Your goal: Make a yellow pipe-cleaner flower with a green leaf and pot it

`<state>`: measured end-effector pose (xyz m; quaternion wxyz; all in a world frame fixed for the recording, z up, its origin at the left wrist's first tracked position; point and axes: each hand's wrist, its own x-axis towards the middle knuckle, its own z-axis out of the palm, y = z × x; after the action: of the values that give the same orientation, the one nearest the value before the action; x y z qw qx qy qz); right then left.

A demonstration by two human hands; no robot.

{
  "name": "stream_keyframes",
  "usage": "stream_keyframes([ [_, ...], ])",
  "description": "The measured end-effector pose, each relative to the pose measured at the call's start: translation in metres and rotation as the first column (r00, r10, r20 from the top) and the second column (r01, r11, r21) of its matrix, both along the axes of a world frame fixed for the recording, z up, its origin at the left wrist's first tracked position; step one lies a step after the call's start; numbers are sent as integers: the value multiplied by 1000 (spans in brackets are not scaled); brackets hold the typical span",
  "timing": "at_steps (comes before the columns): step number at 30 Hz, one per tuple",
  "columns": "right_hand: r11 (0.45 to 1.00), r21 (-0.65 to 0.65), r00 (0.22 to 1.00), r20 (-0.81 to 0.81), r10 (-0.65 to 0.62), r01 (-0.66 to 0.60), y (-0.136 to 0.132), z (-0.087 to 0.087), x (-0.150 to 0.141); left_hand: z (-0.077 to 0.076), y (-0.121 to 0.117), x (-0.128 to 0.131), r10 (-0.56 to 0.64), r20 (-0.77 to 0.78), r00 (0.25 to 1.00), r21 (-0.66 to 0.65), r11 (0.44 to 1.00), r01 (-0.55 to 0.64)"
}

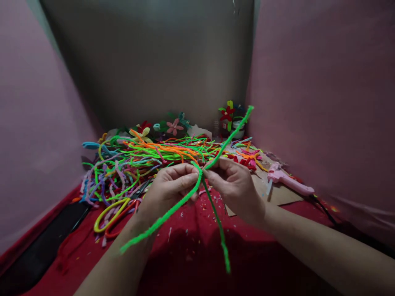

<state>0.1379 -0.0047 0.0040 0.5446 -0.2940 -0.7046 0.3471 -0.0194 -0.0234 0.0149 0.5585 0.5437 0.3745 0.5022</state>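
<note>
Bright green pipe cleaners (pixel 166 215) meet between my two hands in the middle of the view. My left hand (pixel 173 185) is closed, thumb and fingers pinching them near the crossing; one long end runs down over the left wrist. My right hand (pixel 233 185) pinches close beside it, fingertips almost touching the left ones. From there one green end rises up to the right, and another hangs down toward the red cloth. Whether these are separate stems or one bent piece is hidden by the fingers.
Behind the hands lies a heap of coloured pipe cleaners (pixel 160 150). Scissors with yellow and red handles (pixel 112 213) lie at left, near a black flat object (pixel 49 242). A pink glue gun (pixel 290 181) rests on cardboard (pixel 284 196) at right. Pipe-cleaner flowers (pixel 174 126) stand at the back.
</note>
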Motion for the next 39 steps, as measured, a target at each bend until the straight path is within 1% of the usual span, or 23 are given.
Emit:
stream_keyframes([
  [1,990,-120,996,-61,64,-71,1,3,0,0,-1,1,86,-29,996,97,992,-82],
  [2,967,-215,986,-119,115,-139,1,7,-1,1,-2,2,164,-43,986,192,969,-153],
  [4,919,-324,968,-186,170,-224,2,12,0,0,-2,5,261,-61,964,349,910,-224],
  [5,905,-350,962,-204,179,-243,2,13,0,0,-1,6,276,-81,958,403,888,-222],
  [7,876,-391,951,-233,203,-283,3,13,1,0,-1,6,283,-142,949,468,864,-188],
  [11,811,-446,914,-319,250,-378,5,12,4,2,-2,4,295,-284,912,519,847,-113],
  [13,806,-453,913,-325,248,-381,5,12,5,4,-5,4,342,-349,872,573,814,-90],
  [15,826,-436,925,-284,251,-358,4,13,7,7,-8,5,393,-405,825,610,789,-77],
  [17,858,-404,943,-228,243,-318,2,14,8,11,-10,8,427,-448,785,612,787,-79],
  [18,877,-384,953,-200,225,-288,1,14,8,12,-11,10,432,-466,772,598,797,-85],
  [20,919,-320,970,-158,186,-229,-1,14,8,15,-11,11,403,-488,774,535,839,-98],
  [22,959,-221,980,-130,151,-177,-3,14,7,16,-10,11,306,-480,822,419,903,-91],
  [23,968,-186,981,-129,144,-167,-3,14,7,16,-9,11,242,-458,855,345,935,-79],
  [24,968,-178,978,-146,152,-177,-3,14,7,16,-8,11,183,-426,886,274,959,-66],
  [25,956,-205,968,-180,172,-208,-1,14,7,16,-8,11,141,-395,908,219,974,-56],
  [26,930,-257,951,-231,204,-262,0,14,6,16,-7,11,130,-374,918,193,979,-60],
  [27,885,-319,923,-294,248,-339,2,15,6,17,-7,11,142,-371,918,191,979,-74],
  [29,771,-408,851,-417,320,-490,6,16,6,18,-8,12,210,-415,886,246,963,-113],
  [30,724,-430,819,-466,334,-540,7,17,6,18,-8,12,247,-456,855,289,950,-120],
  [33,626,-498,776,-553,303,-600,8,20,5,21,-10,13,371,-570,733,439,892,-110],
  [36,528,-563,746,-624,235,-637,8,23,4,24,-11,11,475,-639,604,569,821,-44],
  [38,472,-576,718,-666,203,-668,8,23,3,25,-12,10,519,-655,550,626,780,10],
  [39,458,-576,708,-679,193,-677,8,23,3,25,-12,9,538,-651,535,651,759,29],
])
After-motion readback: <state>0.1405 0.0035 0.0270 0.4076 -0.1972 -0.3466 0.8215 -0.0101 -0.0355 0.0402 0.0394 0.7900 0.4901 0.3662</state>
